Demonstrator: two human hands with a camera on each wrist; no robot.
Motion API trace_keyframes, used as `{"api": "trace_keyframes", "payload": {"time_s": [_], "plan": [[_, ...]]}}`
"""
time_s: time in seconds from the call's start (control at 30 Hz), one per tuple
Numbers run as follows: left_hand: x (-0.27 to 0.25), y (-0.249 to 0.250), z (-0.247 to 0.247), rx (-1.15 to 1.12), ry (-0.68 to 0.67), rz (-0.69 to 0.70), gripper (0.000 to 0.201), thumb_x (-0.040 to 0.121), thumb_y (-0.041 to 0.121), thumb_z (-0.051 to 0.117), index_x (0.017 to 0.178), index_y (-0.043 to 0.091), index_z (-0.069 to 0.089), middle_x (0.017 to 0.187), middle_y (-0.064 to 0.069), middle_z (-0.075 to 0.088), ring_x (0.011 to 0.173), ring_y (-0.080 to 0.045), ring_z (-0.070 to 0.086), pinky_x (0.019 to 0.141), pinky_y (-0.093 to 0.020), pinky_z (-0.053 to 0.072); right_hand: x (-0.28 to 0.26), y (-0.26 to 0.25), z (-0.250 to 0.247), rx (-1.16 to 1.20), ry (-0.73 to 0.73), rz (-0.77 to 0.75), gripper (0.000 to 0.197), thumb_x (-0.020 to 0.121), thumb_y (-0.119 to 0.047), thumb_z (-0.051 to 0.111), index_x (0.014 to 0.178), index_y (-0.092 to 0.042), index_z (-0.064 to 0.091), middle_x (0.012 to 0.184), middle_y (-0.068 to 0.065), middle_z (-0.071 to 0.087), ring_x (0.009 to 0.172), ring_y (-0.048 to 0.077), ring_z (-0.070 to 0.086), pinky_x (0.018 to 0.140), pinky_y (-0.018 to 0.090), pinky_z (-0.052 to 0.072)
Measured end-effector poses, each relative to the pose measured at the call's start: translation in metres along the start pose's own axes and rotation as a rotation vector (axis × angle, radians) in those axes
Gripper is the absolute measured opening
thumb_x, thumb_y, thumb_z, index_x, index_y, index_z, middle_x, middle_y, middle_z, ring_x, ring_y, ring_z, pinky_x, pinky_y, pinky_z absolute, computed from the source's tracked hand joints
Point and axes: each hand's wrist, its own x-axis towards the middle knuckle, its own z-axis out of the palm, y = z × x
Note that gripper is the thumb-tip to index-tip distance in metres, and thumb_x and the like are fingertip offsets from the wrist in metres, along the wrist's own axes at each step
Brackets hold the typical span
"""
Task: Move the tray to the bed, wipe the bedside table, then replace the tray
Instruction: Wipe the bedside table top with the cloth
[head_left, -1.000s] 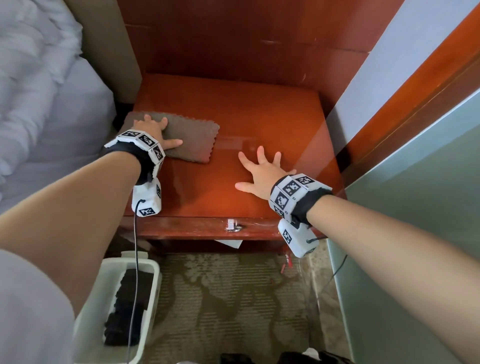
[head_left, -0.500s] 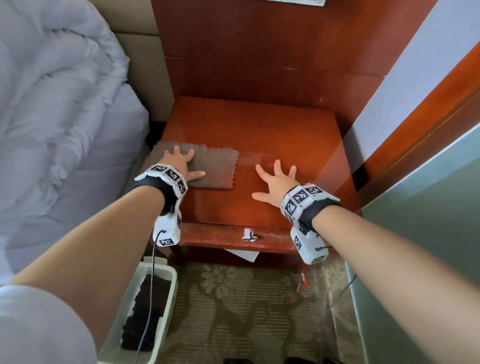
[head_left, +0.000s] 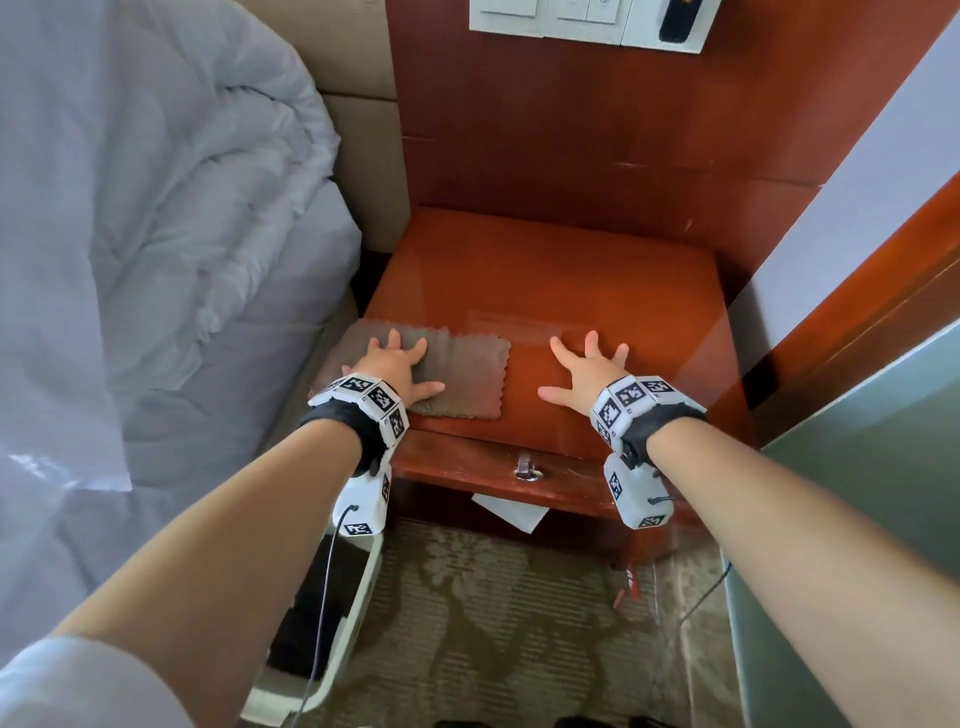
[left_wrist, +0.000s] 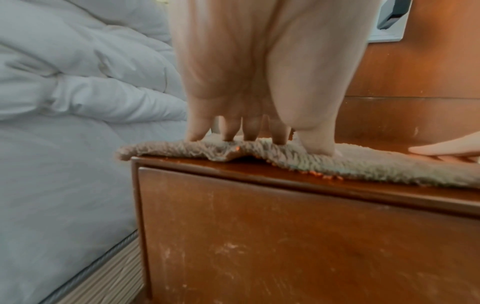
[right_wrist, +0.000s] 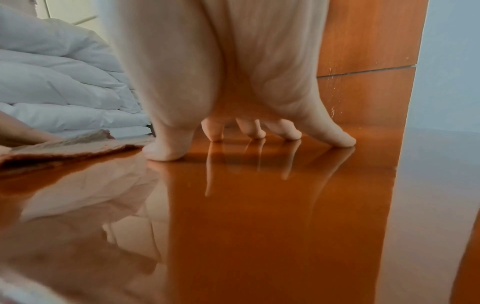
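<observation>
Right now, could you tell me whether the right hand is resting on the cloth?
No, the right hand lies spread on the bare bedside table, apart from the cloth under the left hand.

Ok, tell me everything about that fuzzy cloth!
The cloth is grey-brown, fluffy like microfibre, with zigzag edges. It lies spread out on the table, at the front left corner, one corner poking over the edge by the bed. The left hand presses it with spread fingers.
</observation>
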Motion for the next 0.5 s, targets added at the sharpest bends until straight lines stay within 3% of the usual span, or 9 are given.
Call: {"api": "trace_keyframes", "payload": {"time_s": [0.33,0.43,0.5], "plan": [[-0.021,0.005,0.006,-0.016,0.018,-0.002,0.074,0.093,0.056,0.040,0.153,0.031,0.005,0.161,-0.003,-0.006,0.148,-0.032,-0.005,0.111,-0.066,0.017,-0.011,0.000,-0.007,0.043,0.019,-0.014,0.070,0.093,-0.057,0.040,0.151,-0.038,0.006,0.161,0.005,-0.011,0.144,0.046,-0.011,0.114,0.062,0.015],[-0.019,0.008,0.009,-0.016,0.039,0.000,0.074,0.092,0.057,0.039,0.152,0.030,0.005,0.161,-0.004,-0.006,0.148,-0.032,-0.005,0.110,-0.068,0.016,-0.017,0.009,-0.015,0.126,0.106,-0.013,0.064,0.096,-0.052,0.037,0.152,-0.032,0.014,0.161,0.005,-0.005,0.147,0.040,-0.004,0.115,0.056,0.017],[-0.019,0.015,0.011,-0.007,0.045,0.013,0.075,0.092,0.058,0.039,0.152,0.030,0.004,0.161,-0.004,-0.006,0.148,-0.033,-0.004,0.110,-0.068,0.016,-0.020,0.022,-0.017,0.112,0.169,0.000,0.060,0.097,-0.052,0.035,0.151,-0.033,0.017,0.161,0.004,-0.003,0.148,0.036,-0.001,0.115,0.059,0.016]]}}
